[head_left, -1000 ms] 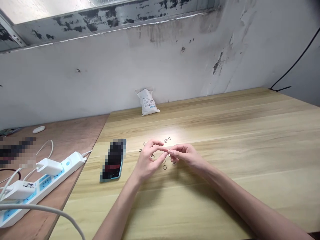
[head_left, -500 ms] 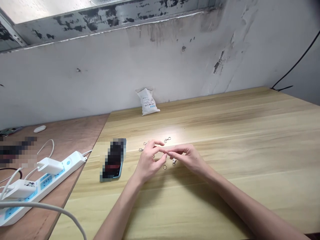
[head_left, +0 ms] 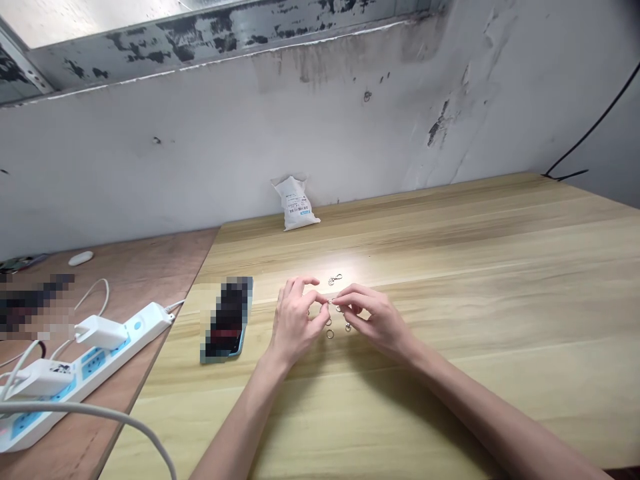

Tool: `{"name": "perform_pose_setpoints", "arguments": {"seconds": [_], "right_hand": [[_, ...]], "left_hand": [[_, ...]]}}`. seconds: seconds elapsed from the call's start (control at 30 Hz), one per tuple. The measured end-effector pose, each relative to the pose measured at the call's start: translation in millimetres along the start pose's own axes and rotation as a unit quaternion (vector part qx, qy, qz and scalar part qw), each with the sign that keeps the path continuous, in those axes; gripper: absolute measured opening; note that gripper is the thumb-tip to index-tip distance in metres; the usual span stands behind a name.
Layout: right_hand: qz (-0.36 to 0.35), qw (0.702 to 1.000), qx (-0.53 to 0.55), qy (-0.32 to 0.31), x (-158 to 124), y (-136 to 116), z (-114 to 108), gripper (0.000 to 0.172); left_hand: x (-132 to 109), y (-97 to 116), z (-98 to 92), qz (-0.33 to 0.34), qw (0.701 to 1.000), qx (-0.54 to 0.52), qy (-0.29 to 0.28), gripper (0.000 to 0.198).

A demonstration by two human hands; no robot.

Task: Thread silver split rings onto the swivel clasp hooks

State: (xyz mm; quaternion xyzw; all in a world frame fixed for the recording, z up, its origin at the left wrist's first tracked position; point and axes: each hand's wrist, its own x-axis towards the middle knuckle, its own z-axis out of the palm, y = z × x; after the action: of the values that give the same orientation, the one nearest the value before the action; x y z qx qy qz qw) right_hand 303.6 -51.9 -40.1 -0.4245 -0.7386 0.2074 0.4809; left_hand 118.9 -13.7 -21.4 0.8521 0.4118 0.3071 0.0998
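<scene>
My left hand [head_left: 300, 317] pinches a small shiny metal key ring [head_left: 331, 302] between thumb and index finger. My right hand [head_left: 375, 313] meets it from the other side, its fingertips closed at the same ring; its exact shape is too small to make out. Just below the fingers, a loose metal ring [head_left: 329, 334] lies on the table. Close under my right thumb is a metal clasp [head_left: 348, 327], partly covered. Farther back, a snap hook with a ring [head_left: 335, 279] rests on the wood.
Left of my hands lies a phone [head_left: 227, 320], its screen blurred out. A white packet [head_left: 297, 205] leans against the wall. On the brown table at left is a power strip [head_left: 95, 363] with plugged-in chargers and a looping cable [head_left: 115, 417].
My fingertips have drawn slightly apart, so the small ring shows between them. My left hand has turned and shifted a little, now covering the clasps that showed at its left.
</scene>
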Motion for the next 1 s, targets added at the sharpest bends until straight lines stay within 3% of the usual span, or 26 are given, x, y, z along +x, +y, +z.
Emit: {"name": "perform_pose_setpoints", "arguments": {"seconds": [0.17,0.3,0.4,0.5,0.7,0.83,1.0], "right_hand": [[-0.055,0.992,-0.110,-0.012,-4,-4,0,0.030],[-0.095,0.990,-0.083,-0.070,-5,-12,-2,0.026],[-0.039,0.997,-0.058,-0.031,-3,-12,-3,0.015],[0.040,0.999,-0.020,-0.008,1,-9,-3,0.016],[0.086,0.981,0.140,-0.105,5,1,-5,0.027],[0.010,0.997,-0.015,-0.073,6,13,-17,0.022],[-0.092,0.980,-0.175,-0.033,8,18,-32,0.016]], "left_hand": [[-1,0,-0.6,-0.007,1.000,0.010,0.003,0.007],[0,-4,-1.6,-0.008,1.000,0.003,0.009,0.006],[0,-3,-2.0,0.004,1.000,-0.001,0.031,0.007],[-1,0,-1.9,0.035,0.998,-0.014,0.044,0.008],[-2,8,-4.8,0.069,0.995,-0.015,0.070,0.009],[1,5,-8.8,0.059,0.996,-0.027,0.063,0.009],[2,-3,-6.4,0.032,0.997,-0.063,-0.032,0.009]]}}
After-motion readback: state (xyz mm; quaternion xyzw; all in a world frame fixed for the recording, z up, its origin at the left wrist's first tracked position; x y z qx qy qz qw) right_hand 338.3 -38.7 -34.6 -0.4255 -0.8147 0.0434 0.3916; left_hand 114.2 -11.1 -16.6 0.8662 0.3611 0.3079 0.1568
